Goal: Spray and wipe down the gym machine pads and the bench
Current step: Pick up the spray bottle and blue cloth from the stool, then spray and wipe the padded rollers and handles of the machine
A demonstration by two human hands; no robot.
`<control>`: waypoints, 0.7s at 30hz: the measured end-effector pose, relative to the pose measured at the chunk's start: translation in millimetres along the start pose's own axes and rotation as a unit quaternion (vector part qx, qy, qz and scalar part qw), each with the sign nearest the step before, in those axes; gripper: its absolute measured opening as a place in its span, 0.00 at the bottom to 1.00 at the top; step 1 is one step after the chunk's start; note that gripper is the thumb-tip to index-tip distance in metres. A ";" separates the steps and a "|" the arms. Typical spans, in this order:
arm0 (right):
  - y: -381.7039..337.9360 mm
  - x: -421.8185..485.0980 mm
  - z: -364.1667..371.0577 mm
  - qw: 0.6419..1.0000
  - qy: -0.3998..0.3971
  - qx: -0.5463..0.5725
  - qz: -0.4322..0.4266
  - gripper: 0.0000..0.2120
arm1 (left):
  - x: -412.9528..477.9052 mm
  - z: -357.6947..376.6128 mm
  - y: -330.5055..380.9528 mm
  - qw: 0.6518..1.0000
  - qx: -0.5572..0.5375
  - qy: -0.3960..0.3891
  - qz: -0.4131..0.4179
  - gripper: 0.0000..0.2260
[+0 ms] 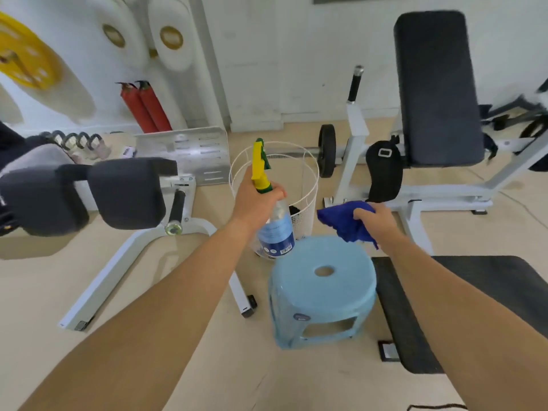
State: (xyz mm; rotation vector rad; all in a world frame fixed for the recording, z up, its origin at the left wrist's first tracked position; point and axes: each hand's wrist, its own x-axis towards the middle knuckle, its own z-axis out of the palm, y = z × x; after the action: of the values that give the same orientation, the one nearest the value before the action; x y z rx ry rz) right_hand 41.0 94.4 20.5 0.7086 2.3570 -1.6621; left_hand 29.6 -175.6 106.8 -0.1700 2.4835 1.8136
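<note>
My left hand (252,200) grips the neck of a clear spray bottle (275,232) with a yellow and green trigger head, held upright above the floor near the middle of the head view. My right hand (375,216) clutches a crumpled blue cloth (345,221) just above a light blue plastic stool (323,280). Black machine pads (127,191) jut out at the left. A tall black back pad (436,87) stands at the upper right. A black bench pad (486,292) lies low at the right, partly under my right forearm.
A white wire basket (308,185) stands behind the bottle. White machine frames (118,262) run across the beige floor at the left and right. A small black weight plate (326,149) sits on a bar. Red rolls (145,108) lean on the back wall.
</note>
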 end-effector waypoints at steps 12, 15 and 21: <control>-328.1 -216.4 -270.0 0.958 0.133 0.221 -0.124 0.17 | -84.8 -74.9 373.0 0.990 -0.069 -0.010 0.122 0.13; -370.6 -291.4 -328.6 0.947 0.158 0.190 -0.207 0.10 | -111.3 -92.9 438.5 0.984 -0.084 -0.019 0.156 0.12; -408.5 -364.9 -352.6 0.960 -0.021 0.032 -0.278 0.11 | -156.6 -120.5 521.4 0.961 -0.114 -0.091 0.235 0.20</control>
State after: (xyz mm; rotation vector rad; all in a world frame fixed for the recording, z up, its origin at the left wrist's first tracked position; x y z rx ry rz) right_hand 212.2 209.2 638.4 -0.0014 2.6387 -1.9297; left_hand 121.5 -125.2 654.4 0.6013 2.3161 2.1630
